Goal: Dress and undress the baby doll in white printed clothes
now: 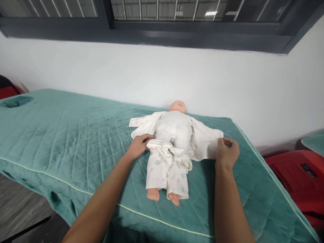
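A baby doll (174, 126) with a white cloth body lies on its back, its head toward the wall. Under it a white baby shirt (206, 140) is spread with both front panels laid out to the sides. Patterned white baby pants (158, 168) cover the legs, with the waistband bunched at the thighs and bare feet showing below. My right hand (227, 152) pinches the outer edge of the shirt's right-side panel. Beside the doll's hip, my left hand (139, 145) has its fingers closed at the pants' waistband, close to the shirt's other panel.
The doll rests on a green quilted cover (83, 135) with pale piping, which has a hole (16, 101) at the far left. Behind it stands a white wall (101, 71) below a dark-framed barred window (177, 33). A red chair-like object (293, 175) is at the right.
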Motion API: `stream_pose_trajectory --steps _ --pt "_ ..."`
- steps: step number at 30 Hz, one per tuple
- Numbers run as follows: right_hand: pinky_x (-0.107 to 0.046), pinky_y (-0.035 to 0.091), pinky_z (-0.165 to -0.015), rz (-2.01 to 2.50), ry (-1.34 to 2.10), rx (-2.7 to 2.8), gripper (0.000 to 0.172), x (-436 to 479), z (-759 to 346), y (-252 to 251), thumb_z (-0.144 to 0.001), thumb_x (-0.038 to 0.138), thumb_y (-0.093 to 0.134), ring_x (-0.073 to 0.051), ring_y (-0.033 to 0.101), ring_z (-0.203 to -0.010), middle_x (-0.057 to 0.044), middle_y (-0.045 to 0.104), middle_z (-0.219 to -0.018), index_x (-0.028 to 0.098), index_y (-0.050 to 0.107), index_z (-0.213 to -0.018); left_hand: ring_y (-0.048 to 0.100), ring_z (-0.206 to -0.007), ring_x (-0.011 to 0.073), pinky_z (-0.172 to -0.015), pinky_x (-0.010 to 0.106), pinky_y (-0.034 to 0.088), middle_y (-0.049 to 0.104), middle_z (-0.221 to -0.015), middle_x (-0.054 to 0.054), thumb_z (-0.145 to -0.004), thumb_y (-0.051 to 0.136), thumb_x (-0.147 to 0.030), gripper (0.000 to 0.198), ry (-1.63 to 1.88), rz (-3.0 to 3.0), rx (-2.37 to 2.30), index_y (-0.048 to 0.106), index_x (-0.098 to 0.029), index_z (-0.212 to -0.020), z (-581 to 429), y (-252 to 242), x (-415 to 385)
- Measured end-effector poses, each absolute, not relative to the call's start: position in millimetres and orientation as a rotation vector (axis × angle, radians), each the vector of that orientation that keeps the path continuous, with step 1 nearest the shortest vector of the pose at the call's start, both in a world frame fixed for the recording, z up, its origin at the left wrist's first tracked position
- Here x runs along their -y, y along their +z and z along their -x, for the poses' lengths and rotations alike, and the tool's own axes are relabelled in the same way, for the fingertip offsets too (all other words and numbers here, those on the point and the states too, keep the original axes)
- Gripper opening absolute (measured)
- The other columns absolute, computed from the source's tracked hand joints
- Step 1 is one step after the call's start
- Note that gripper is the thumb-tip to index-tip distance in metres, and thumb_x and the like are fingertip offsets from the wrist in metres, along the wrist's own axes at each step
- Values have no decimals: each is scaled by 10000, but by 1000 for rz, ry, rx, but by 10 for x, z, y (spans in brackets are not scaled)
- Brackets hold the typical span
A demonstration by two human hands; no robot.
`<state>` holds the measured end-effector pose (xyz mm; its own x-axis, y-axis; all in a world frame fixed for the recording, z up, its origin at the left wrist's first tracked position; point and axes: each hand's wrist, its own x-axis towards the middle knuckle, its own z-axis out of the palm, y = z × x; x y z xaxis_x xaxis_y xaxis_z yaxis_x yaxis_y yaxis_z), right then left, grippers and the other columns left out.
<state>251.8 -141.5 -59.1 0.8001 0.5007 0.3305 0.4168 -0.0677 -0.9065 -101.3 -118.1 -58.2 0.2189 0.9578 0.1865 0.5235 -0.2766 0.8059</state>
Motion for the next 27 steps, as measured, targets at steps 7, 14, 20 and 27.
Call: stream_pose_trajectory --steps 7,14,20,27 --pt "-410 479 -821 1767 46 779 224 1395 -2599 -658 -730 293 590 -205 558 -758 -72 636 -926 175 614 -919 671 -901 217 -818 308 457 771 -941 14 -822 500 -307 281 909 -1861 -1365 733 -196 -932 1020 -572 1183" --pt "-489 435 -972 1630 -272 1120 217 1403 -2455 -647 -748 247 548 -282 570 -993 -114 628 -972 173 632 -934 657 -878 210 -791 299 442 766 -916 16 -823 509 -302 267 911 -1859 -1356 730 -190 -924 1024 -576 1177" --pt "-362 500 -812 1344 221 1153 176 1473 -2049 -544 -832 321 614 -199 623 -846 -54 667 -930 205 644 -961 635 -827 198 -749 295 445 746 -898 33 -837 578 -372 279 1001 -1712 -1289 743 -177 -950 1028 -589 1179" --pt "-295 416 -639 1198 717 1563 228 1643 -1721 -414 -855 383 690 -149 528 -658 -6 620 -704 203 661 -717 605 -826 177 -739 282 451 693 -886 48 -816 682 -389 235 1091 -1593 -1063 727 -163 -865 1040 -556 1215"
